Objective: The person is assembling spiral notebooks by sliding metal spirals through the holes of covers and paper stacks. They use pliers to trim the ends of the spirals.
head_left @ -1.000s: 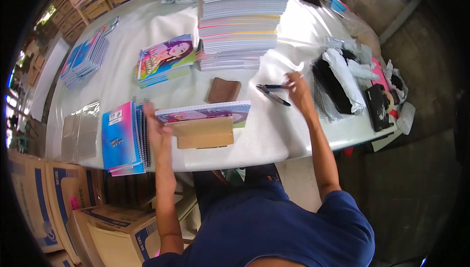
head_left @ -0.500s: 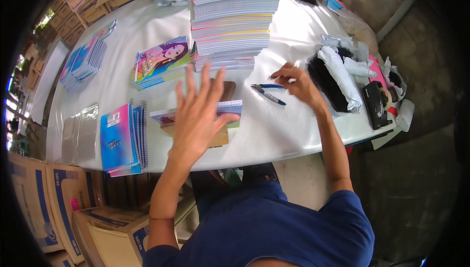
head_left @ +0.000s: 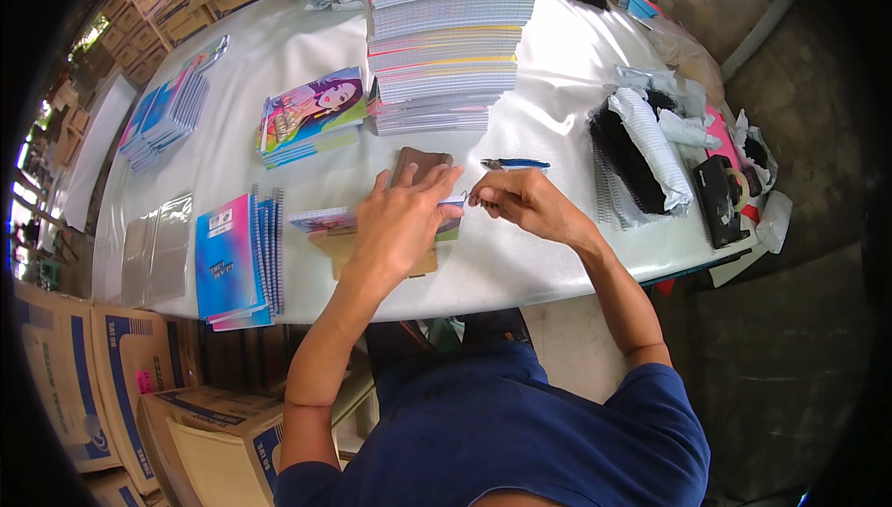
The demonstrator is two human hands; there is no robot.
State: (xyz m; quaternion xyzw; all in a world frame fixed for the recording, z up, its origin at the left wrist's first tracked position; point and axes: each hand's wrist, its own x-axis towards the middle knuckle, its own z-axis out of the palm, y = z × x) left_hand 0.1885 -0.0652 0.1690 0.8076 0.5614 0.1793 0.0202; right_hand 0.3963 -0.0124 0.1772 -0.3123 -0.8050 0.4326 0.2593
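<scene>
A notebook (head_left: 325, 219) stands with its punched edge up against a wooden block (head_left: 425, 263) at the table's near edge. My left hand (head_left: 395, 228) lies over it, fingers bent across the top edge and thumb on the near side, gripping it. At the notebook's right end my right hand (head_left: 530, 205) pinches a thin dark spiral wire (head_left: 476, 198), whose tip meets the punched edge. Most of the wire is hidden by the fingers. Just beyond that hand lie blue-handled pliers (head_left: 514, 163). A brown block (head_left: 423, 166) sits behind my left hand.
Spiral-bound notebooks (head_left: 226, 256) and clear plastic sleeves (head_left: 158, 251) lie at the left. Behind stand a tall stack of page blocks (head_left: 446, 52) and a smaller pile of illustrated covers (head_left: 311, 112). Black spiral wires (head_left: 632, 158) and a tape dispenser (head_left: 720, 200) are at the right.
My left hand has come down from above onto the notebook. My right hand has moved left and nearer, from beside the pliers to the notebook's end; the pliers now lie more level.
</scene>
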